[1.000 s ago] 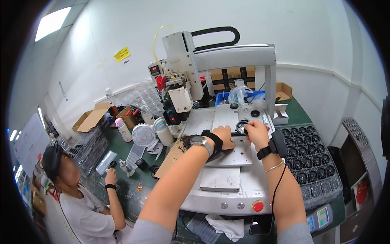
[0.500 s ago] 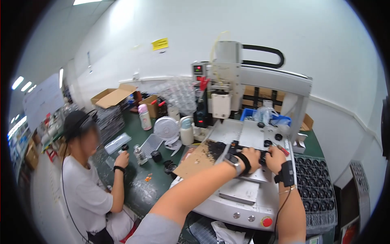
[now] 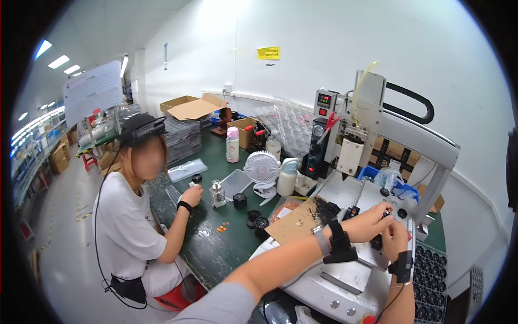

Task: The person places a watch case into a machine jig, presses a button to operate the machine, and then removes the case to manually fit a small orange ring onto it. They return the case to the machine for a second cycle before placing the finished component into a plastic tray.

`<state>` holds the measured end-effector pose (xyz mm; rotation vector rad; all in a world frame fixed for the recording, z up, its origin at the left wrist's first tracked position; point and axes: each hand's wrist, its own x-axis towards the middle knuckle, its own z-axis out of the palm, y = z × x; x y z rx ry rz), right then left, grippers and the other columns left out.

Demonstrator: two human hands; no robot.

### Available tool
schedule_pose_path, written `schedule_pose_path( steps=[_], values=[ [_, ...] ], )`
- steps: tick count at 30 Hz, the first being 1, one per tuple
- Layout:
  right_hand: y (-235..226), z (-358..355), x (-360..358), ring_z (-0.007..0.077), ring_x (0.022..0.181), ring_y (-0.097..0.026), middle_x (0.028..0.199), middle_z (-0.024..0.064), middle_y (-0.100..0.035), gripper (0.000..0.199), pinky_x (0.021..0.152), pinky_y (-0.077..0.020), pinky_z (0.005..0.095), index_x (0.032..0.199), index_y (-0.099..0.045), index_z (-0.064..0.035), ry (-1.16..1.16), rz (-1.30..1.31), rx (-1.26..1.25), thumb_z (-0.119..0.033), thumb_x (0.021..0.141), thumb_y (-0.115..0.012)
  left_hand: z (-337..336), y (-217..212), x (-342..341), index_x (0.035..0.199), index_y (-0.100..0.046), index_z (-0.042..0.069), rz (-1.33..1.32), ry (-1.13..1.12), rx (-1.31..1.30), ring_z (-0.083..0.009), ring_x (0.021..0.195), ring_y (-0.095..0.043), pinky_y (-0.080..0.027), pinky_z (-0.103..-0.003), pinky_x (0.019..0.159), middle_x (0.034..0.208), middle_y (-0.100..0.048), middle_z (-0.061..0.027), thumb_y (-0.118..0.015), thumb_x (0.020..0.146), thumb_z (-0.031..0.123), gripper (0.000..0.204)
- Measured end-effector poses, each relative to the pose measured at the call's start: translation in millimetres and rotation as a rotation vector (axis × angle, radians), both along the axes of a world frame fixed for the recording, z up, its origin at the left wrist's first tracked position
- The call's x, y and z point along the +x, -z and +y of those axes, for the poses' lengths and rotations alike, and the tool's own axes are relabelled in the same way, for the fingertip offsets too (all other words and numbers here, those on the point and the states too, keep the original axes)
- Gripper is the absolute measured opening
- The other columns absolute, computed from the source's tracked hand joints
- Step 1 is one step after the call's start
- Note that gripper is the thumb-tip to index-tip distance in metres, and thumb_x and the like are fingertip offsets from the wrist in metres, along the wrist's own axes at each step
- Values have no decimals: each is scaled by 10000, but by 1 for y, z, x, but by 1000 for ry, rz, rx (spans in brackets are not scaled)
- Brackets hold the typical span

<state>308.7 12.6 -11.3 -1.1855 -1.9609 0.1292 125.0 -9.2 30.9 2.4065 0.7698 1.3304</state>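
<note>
My left hand (image 3: 369, 223) is closed in a pinch over the platform of a white gantry machine (image 3: 353, 156), with a small black piece (image 3: 386, 214) at its fingertips. Just beside it, my right hand (image 3: 396, 240) has its fingers curled in toward a dark part too hidden to name. A black fixture (image 3: 350, 212) sits on the machine's platform, partly covered by my left hand. Black shavings (image 3: 326, 209) lie on a cardboard sheet (image 3: 286, 229) to the left of my hands.
To the left a co-worker (image 3: 132, 216) sits at the green table (image 3: 210, 254), holding something small. A white fan (image 3: 263, 168), a bottle (image 3: 287, 177) and a glass jar (image 3: 217, 194) stand between us. Trays of black round parts (image 3: 430, 270) lie at right, near a red button (image 3: 369, 319).
The view has swung left, so the scene sits further right. My hands have lifted from the black fixture; a small black piece now shows at my left fingertips.
</note>
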Motion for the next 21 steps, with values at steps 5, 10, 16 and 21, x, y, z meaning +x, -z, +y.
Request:
schedule_pose_path(
  steps=[5,10,16,21],
  values=[
    [-17,-28,-12,198,947,-543,1136,124,-511,490,818,-471,298,1266,-448,-11,-430,523,-80,-258,868,-596,-10,9,1,1248,-450,94,-761,493,-1007,-149,902,-584,-502,-314,739,1017,-592,-53,-380,985,353,376],
    [-44,-54,-44,307,1131,-511,1323,195,-445,690,900,-441,358,1303,-425,-18,-403,70,5,-281,739,-724,-19,21,-28,1200,-488,90,-873,589,-1194,-195,917,-615,-519,-327,761,1021,-614,-77,-357,983,384,388],
    [-35,-50,-38,330,1068,-552,1311,210,-452,571,822,-487,351,1252,-471,-65,-384,197,-9,-220,752,-699,-26,12,-8,1188,-483,115,-859,419,-1326,-199,993,-594,-521,-334,787,1083,-592,-61,-336,978,429,405],
    [-37,-56,-41,381,1168,-457,1299,209,-448,600,972,-372,426,1252,-467,-52,-341,-33,236,-276,744,-693,-29,22,-10,1153,-504,129,-1002,552,-1289,-146,951,-578,-498,-324,757,1049,-583,-21,-364,978,406,357]
  ],
)
